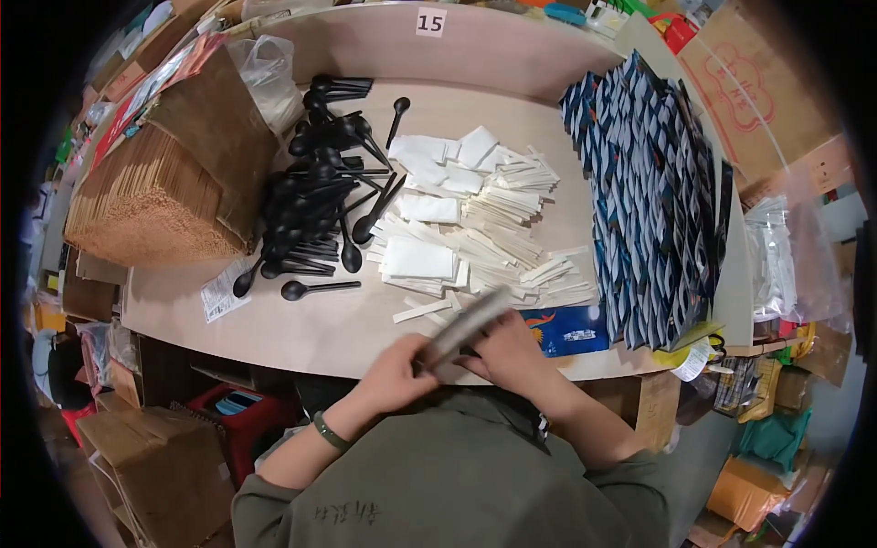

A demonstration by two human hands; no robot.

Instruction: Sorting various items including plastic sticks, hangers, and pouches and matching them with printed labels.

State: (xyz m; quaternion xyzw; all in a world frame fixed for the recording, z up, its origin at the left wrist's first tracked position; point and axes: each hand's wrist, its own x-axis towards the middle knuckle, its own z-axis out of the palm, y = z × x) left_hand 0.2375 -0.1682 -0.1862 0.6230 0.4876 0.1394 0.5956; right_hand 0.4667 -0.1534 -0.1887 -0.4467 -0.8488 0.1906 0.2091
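Close to the table's front edge, my left hand (398, 369) and my right hand (512, 351) hold a flat grey-brown packet (468, 326) between them. It is tilted nearly edge-on and smeared by motion, so its face and contents do not show. The fingers of both hands are closed around it. Just beyond lie folded white napkins (419, 259) and a heap of narrow off-white paper strips (501, 242). Beside my right hand a flat blue pouch (577, 332) rests on the table. To the left is a pile of black plastic spoons (315, 196).
A cardboard box (206, 119) packed with brown paper sleeves (146, 210) stands at the left. Rows of blue-and-silver packets (644, 201) fill the right side. A raised panel (512, 46) bounds the table's back. Under the left edge sits a red bin (247, 429).
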